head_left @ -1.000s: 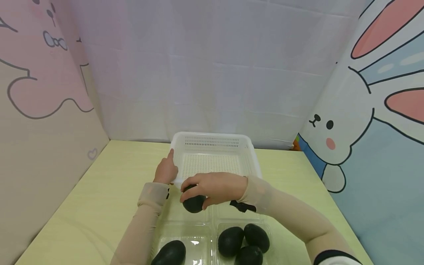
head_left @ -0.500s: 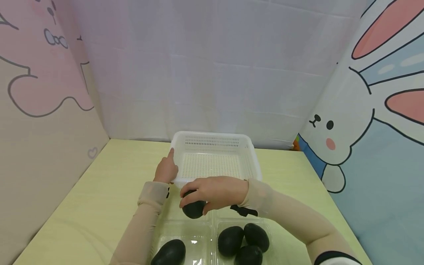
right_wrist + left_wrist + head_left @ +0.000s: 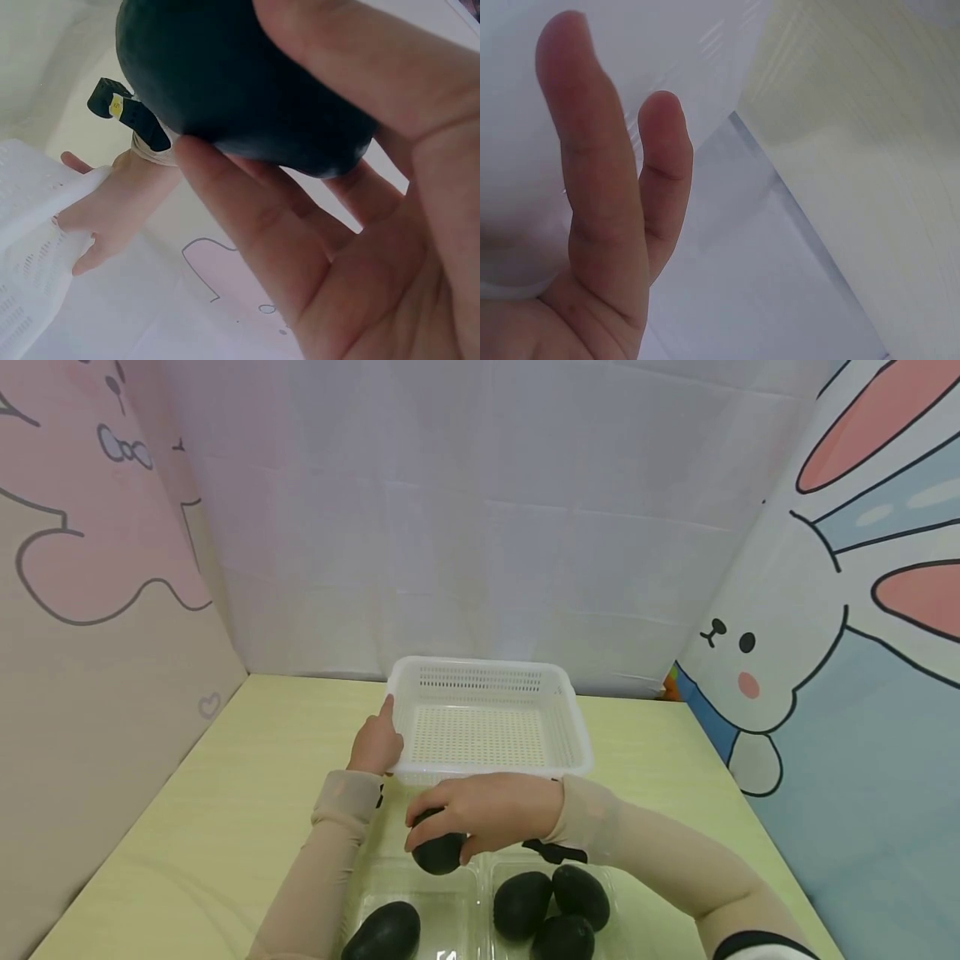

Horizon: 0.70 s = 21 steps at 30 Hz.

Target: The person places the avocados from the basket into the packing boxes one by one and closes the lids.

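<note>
My right hand (image 3: 487, 814) holds a dark green avocado (image 3: 441, 852) from above, above the clear divided tray (image 3: 480, 881). In the right wrist view the avocado (image 3: 225, 90) lies between the thumb and fingers. My left hand (image 3: 375, 743) holds the left rim of a white perforated basket (image 3: 480, 735), its index finger stretched along the edge. The left wrist view shows two fingers (image 3: 604, 195) extended beside the basket wall. One avocado (image 3: 384, 933) lies in the tray's front left compartment. Three avocados (image 3: 522, 906) sit together in the front right one.
The pale yellow table (image 3: 262, 793) extends to both sides of the tray and basket. Behind the basket hangs a white curtain (image 3: 480, 527). Cartoon-printed panels (image 3: 750, 685) flank the table on the left and right.
My right hand has moved toward the front of the table with the avocado, away from the basket and closer over the tray. The left hand and the basket have stayed in place.
</note>
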### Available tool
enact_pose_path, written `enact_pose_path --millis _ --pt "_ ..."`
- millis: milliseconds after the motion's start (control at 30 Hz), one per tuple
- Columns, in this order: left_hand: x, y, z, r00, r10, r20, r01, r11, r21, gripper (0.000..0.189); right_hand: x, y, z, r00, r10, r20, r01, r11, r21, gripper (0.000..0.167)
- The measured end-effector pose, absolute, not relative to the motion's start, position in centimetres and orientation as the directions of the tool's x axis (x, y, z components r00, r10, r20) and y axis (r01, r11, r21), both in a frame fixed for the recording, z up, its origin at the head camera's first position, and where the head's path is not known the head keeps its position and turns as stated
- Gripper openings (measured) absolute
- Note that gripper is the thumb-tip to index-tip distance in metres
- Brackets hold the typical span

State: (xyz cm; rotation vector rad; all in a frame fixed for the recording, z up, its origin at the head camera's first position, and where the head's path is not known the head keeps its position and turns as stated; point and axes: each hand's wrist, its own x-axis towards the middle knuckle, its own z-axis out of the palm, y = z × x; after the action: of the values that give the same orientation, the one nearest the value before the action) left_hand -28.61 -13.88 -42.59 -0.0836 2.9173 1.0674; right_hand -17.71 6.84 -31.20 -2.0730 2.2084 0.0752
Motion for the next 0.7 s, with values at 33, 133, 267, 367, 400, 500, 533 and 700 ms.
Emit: enact_pose_path --millis 33,133,267,367,400,500,533,700 --pt "-28.6 -13.9 -42.6 -0.998 -0.038 -0.048 -0.06 0.763 0.644 0.073 -17.7 6.8 -31.3 -0.054 -0.992 -0.113 -0.997 0.059 -0.039 0.058" --pt "-28.7 -13.9 -42.7 -0.998 -0.039 -0.044 -0.058 0.763 0.644 0.073 -17.5 6.8 -31.5 -0.037 -0.993 -0.115 -0.998 0.041 -0.041 0.058" --pt "-28.8 -13.9 -42.9 -0.998 -0.039 -0.042 -0.057 0.76 0.647 0.073 -17.3 6.8 -31.6 -0.013 -0.994 -0.11 -0.999 0.018 -0.043 0.059" --pt "-28.8 -13.9 -42.9 -0.998 -0.04 -0.04 -0.056 0.754 0.655 0.073 -17.0 6.8 -31.7 0.004 -0.994 -0.106 -0.999 0.001 -0.049 0.059" --pt "-28.8 -13.9 -42.9 -0.998 -0.042 -0.041 -0.059 0.752 0.657 0.073 -16.9 6.7 -31.8 0.009 -0.994 -0.106 -0.999 -0.003 -0.054 0.059" --pt "-28.8 -13.9 -42.9 -0.998 -0.045 -0.042 -0.061 0.748 0.66 0.073 -16.7 6.7 -32.0 0.026 -0.993 -0.117 -0.998 -0.019 -0.052 0.06" --pt "-28.8 -13.9 -42.9 -0.998 -0.042 -0.04 -0.058 0.75 0.659 0.073 -16.6 6.6 -32.1 0.029 -0.992 -0.122 -0.998 -0.023 -0.05 0.06" --pt "-28.7 -13.9 -42.8 -0.999 -0.038 -0.036 -0.052 0.759 0.649 0.073 -16.3 6.6 -32.2 0.042 -0.991 -0.129 -0.998 -0.037 -0.041 0.059"
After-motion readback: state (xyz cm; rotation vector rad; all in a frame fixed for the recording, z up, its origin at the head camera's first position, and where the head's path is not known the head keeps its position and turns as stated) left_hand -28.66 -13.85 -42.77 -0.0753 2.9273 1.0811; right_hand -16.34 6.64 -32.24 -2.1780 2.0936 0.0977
